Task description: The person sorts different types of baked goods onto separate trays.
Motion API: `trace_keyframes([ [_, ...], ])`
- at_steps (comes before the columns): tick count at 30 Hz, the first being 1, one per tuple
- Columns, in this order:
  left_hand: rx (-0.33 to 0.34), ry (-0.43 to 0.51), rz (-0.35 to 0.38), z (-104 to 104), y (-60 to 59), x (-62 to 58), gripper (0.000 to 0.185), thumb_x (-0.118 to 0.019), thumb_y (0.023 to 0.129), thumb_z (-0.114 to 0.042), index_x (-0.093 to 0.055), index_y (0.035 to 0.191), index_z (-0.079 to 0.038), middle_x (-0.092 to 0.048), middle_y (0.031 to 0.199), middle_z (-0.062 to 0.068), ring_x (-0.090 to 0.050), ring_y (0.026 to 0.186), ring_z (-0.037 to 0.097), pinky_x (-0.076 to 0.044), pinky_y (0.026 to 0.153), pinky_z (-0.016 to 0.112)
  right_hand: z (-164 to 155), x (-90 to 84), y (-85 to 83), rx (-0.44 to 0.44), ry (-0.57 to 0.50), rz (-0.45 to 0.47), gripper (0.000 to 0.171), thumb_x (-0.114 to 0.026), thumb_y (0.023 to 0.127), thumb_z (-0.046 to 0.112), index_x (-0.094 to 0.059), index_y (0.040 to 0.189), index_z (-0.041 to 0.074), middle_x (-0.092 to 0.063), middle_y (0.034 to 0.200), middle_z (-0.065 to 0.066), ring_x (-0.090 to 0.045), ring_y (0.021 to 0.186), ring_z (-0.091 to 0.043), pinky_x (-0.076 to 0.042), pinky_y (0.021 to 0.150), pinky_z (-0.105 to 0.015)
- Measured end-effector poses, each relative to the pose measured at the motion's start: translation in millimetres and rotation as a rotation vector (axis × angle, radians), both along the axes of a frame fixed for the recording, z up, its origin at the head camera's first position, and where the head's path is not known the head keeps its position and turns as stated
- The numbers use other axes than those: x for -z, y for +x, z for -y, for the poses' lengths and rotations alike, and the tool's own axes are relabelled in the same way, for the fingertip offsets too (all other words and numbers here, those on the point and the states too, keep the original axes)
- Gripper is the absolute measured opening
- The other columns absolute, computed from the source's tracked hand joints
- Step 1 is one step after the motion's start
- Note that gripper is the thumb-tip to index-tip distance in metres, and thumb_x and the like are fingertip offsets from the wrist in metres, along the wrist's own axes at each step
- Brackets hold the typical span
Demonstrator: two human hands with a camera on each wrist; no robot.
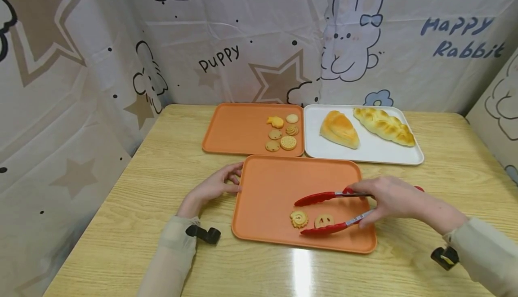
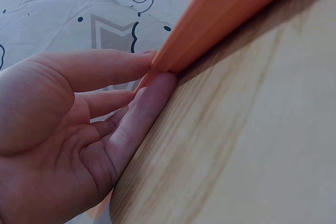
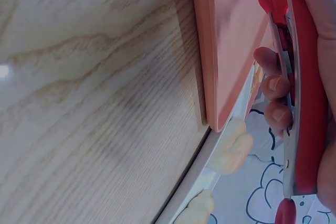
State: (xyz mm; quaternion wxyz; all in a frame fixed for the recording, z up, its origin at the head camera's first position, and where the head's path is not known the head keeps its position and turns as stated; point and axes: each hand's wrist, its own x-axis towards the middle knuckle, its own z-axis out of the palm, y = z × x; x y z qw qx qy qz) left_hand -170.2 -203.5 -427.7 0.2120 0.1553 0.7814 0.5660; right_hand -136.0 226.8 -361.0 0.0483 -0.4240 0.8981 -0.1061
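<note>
Here the desk (image 1: 133, 189) carries three trays: two orange, one white. The near orange tray (image 1: 275, 184) holds two cookies (image 1: 299, 219), the far orange tray (image 1: 238, 128) six, the white tray (image 1: 364, 153) two bread loaves (image 1: 339, 129). One pair of red tongs (image 1: 323, 211) sits pinched in the right hand (image 1: 390, 198), its tips spread, one either side of the cookies, beyond the fingers. The left hand (image 1: 214, 185) touches the near tray's edge just ahead of its loosely extended fingers (image 2: 142, 103). Only the left wrist view shows that contact closely; only the head view shows the cookies.
</note>
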Motion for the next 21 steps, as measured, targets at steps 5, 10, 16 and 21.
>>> trace_keyframes([
  [5, 0.003, -0.008, -0.008, 1.0, 0.0, 0.2, 0.073, -0.062, 0.081, 0.001, -0.023, 0.143, -0.001, -0.04, 0.119, 0.017, -0.046, 0.091, 0.018, -0.047, 0.071, 0.022, 0.1, 0.0, 1.6, 0.002, 0.005, 0.001, 0.061, -0.066, 0.065, 0.063, -0.062, 0.105, 0.018, -0.054, 0.078, 0.016, -0.047, 0.065, 0.0, -0.038, 0.054, -0.02],
  [10, 0.002, -0.012, -0.001, 0.7, -0.3, 0.6, 0.073, -0.062, 0.081, 0.002, -0.024, 0.143, -0.001, -0.04, 0.119, 0.017, -0.046, 0.091, 0.018, -0.047, 0.072, 0.022, 1.8, -0.7, 1.8, 0.003, -0.003, 0.015, 0.053, -0.065, 0.068, 0.061, -0.061, 0.103, 0.021, -0.052, 0.075, 0.017, -0.045, 0.062, 0.0, -0.037, 0.052, -0.019],
  [16, 0.0, -0.013, -0.004, 1.0, -0.8, 0.8, 0.073, -0.062, 0.081, 0.002, -0.024, 0.143, -0.001, -0.04, 0.119, 0.017, -0.047, 0.09, 0.017, -0.047, 0.072, 0.022, 4.5, -0.6, -1.9, 0.007, -0.031, -0.035, 0.05, -0.069, 0.066, 0.057, -0.061, 0.099, 0.021, -0.053, 0.074, 0.016, -0.04, 0.059, 0.004, -0.034, 0.05, -0.017],
  [21, 0.01, 0.001, -0.005, 1.6, -0.8, 0.7, 0.073, -0.061, 0.082, 0.002, -0.022, 0.143, -0.001, -0.039, 0.119, 0.018, -0.047, 0.09, 0.017, -0.047, 0.071, 0.022, 7.5, 1.0, -7.2, 0.026, -0.03, -0.046, 0.049, -0.07, 0.066, 0.056, -0.061, 0.097, 0.02, -0.053, 0.073, 0.015, -0.039, 0.058, 0.003, -0.033, 0.049, -0.016],
])
